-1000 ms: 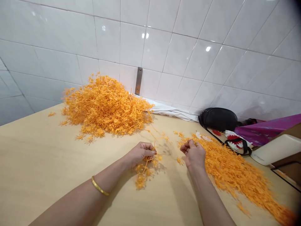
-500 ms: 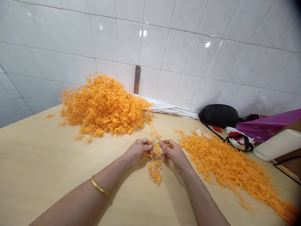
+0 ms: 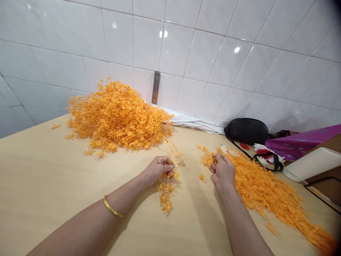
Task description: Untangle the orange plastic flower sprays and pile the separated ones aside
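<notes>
extending below the left hand (image 3: 157, 170), fingers (image 3: 167, 166) pinching its stem (image 3: 168, 178), the orange flower sprig (image 3: 167, 207) seems light, springy, best held there; any hold in the right hand (image 3: 225, 173) is unclear.

no text, brand or number can be read. the one mark that looks like lettering is a short, faint grey line on the pale, smooth object (image 3: 314, 164) at the right side of the counter (image 3: 80, 185). it sits near that object's lower left end, close to the rounded edge, and is too small and blurred to make out a single letter.
</notes>
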`<state>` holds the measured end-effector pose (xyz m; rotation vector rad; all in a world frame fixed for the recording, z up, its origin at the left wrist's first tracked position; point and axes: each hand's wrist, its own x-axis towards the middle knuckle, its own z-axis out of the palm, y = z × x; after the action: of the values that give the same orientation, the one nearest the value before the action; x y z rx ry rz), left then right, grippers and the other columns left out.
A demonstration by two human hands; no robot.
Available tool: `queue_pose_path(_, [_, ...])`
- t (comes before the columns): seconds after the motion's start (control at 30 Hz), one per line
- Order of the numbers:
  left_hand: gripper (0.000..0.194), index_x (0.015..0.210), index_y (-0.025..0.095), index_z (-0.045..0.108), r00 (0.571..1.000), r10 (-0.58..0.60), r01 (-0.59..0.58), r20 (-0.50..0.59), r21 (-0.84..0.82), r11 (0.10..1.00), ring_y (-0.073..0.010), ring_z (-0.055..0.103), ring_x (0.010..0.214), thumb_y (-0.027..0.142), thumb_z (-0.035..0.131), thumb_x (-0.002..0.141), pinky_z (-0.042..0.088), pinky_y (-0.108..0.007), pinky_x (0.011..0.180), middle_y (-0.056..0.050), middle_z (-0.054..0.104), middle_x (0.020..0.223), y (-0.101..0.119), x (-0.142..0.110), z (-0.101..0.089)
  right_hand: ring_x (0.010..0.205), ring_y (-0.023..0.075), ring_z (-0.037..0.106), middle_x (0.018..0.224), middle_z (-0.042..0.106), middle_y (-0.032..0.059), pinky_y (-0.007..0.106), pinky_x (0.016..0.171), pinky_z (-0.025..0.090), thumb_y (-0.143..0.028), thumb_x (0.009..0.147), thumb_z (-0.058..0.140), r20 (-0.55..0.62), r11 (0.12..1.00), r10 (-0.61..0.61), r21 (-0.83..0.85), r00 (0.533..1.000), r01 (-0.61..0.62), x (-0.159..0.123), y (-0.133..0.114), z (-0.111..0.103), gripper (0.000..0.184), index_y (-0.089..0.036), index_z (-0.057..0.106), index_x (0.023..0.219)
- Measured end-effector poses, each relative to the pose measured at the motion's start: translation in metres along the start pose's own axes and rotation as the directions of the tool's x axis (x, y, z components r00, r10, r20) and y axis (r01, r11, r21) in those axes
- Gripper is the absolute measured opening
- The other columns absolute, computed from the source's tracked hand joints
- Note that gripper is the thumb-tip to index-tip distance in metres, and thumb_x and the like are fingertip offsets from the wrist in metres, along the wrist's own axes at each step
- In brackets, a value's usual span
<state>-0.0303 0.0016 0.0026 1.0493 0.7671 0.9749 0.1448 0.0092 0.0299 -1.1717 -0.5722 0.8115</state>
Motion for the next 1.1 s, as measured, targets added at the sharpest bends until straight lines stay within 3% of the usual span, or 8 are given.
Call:
queue_pose_path(0.17, [0.017,0.061,0.013,0.050,0.999,0.021,-0.025,-0.024,-0.151,0.988,-0.0113,0.056,0.053,0.022,0.065,0.062,0.045,-0.027,0.061,0.000,0.055,0.052,0.001,0.004,-0.006,0.033,0.0009,0.023,0.047,0.045,-0.0080,0.017,0.035,0.012,-0.027,0.054,0.061,0.364,0.994,0.105,-0.073,0.926,-0.084,-0.011,-0.008,-0.002,0.030,-0.018,0.052,0.081])
queue_pose_path(0.33, [0.017,0.064,0.012,0.051,1.000,0.002,-0.007,-0.026,-0.216,0.976,-0.0144,0.060,0.060,0.022,0.065,0.063,0.045,-0.031,0.069,-0.001,0.056,0.056,0.001,0.004,-0.010,0.034,-0.0004,0.025,0.055,0.048,-0.0067,0.017,0.036,0.012,-0.025,0.052,0.064,0.499,0.958,0.285,-0.172,0.819,-0.228,-0.019,-0.002,0.001,0.030,-0.017,0.051,0.077])
queue_pose_path(0.5, [0.017,0.063,0.012,0.051,0.999,0.025,-0.032,-0.031,-0.214,0.976,-0.0126,0.058,0.057,0.023,0.064,0.064,0.046,-0.030,0.065,-0.002,0.057,0.056,0.000,0.004,-0.007,0.040,0.0022,0.031,0.057,0.049,-0.0055,0.018,0.039,0.020,-0.040,0.059,0.064,0.600,0.924,0.270,-0.381,0.753,-0.028,-0.031,0.008,0.006,0.029,-0.016,0.051,0.066])
queue_pose_path(0.63, [0.016,0.064,0.012,0.052,0.999,0.029,-0.035,-0.034,-0.215,0.976,-0.0098,0.055,0.054,0.024,0.063,0.065,0.045,-0.026,0.060,-0.002,0.058,0.058,0.001,0.003,-0.005,0.049,0.0066,0.040,0.056,0.051,-0.0038,0.019,0.047,0.030,-0.038,0.064,0.060,0.667,0.914,0.159,-0.378,0.728,0.147,-0.039,0.020,0.013,0.024,-0.016,0.053,0.062])
queue_pose_path(0.8, [0.023,0.072,0.011,0.057,0.997,-0.023,0.029,0.068,-0.084,0.996,-0.0123,0.055,0.051,0.019,0.070,0.055,0.043,-0.026,0.053,-0.004,0.060,0.059,0.005,0.002,-0.003,0.040,0.0057,0.037,0.049,0.045,-0.0068,0.019,0.041,0.029,-0.034,0.066,0.059,0.619,0.946,0.144,-0.315,0.772,0.075,-0.039,0.026,0.015,0.021,-0.017,0.049,0.060])
queue_pose_path(0.9, [0.023,0.069,0.011,0.058,0.996,-0.049,0.049,0.071,0.002,0.999,-0.0114,0.053,0.046,0.017,0.070,0.051,0.042,-0.026,0.050,-0.002,0.058,0.054,0.006,0.001,0.000,0.042,0.0076,0.042,0.051,0.049,-0.0055,0.020,0.043,0.034,-0.035,0.066,0.059,0.651,0.960,0.168,-0.277,0.741,0.026,-0.040,0.026,0.016,0.020,-0.018,0.049,0.063])
queue_pose_path(1.03, [0.014,0.061,0.012,0.055,0.999,-0.027,0.023,0.042,0.091,0.996,-0.0100,0.050,0.043,0.014,0.065,0.052,0.038,-0.023,0.047,-0.001,0.054,0.048,0.004,0.001,0.004,0.050,0.0120,0.051,0.056,0.055,-0.0021,0.025,0.050,0.040,-0.041,0.067,0.057,0.747,0.964,0.193,-0.265,0.636,0.018,-0.041,0.028,0.015,0.025,-0.018,0.053,0.075])
queue_pose_path(1.1, [0.011,0.059,0.012,0.054,0.999,-0.035,0.029,0.038,0.158,0.987,-0.0081,0.045,0.039,0.013,0.063,0.052,0.033,-0.021,0.042,0.001,0.052,0.044,0.004,0.002,0.005,0.051,0.0125,0.051,0.056,0.055,-0.0018,0.025,0.051,0.040,-0.041,0.068,0.056,0.749,0.959,0.170,-0.275,0.640,0.068,-0.040,0.029,0.015,0.024,-0.018,0.055,0.075])
